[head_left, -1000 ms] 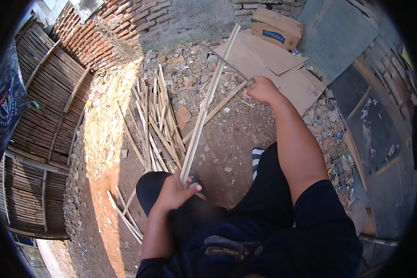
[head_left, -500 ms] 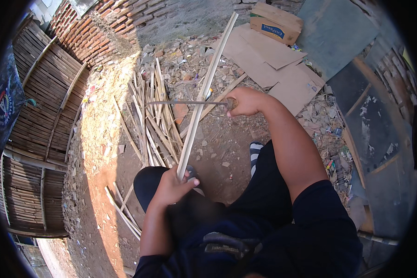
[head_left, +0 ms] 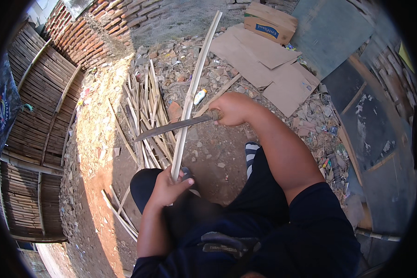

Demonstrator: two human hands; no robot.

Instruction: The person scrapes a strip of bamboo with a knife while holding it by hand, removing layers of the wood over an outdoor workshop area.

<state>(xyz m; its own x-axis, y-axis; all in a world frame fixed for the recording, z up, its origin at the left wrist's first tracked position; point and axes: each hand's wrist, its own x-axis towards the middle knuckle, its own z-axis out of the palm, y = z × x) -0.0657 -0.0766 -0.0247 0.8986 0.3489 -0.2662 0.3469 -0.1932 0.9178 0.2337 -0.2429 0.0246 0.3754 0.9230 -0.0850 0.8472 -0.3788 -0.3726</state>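
My left hand is closed around the lower end of a long, pale split bamboo strip, close to my left knee. From there the strip slants up and away, its far end near the brick wall. In my right hand is the handle of a machete. Its dark blade crosses the strip about halfway along, with the flat side showing and the tip pointing left and slightly toward me. Whether the edge touches the bamboo I cannot tell.
A heap of bamboo strips lies beyond my left knee, with a few more strips at lower left. Flattened cardboard and a cardboard box are at the back right. A woven bamboo panel stands left.
The machete has come nearer along the strip, and its blade has turned from edge-on to showing its flat, tip lower. The strip's far end has shifted left in the view.
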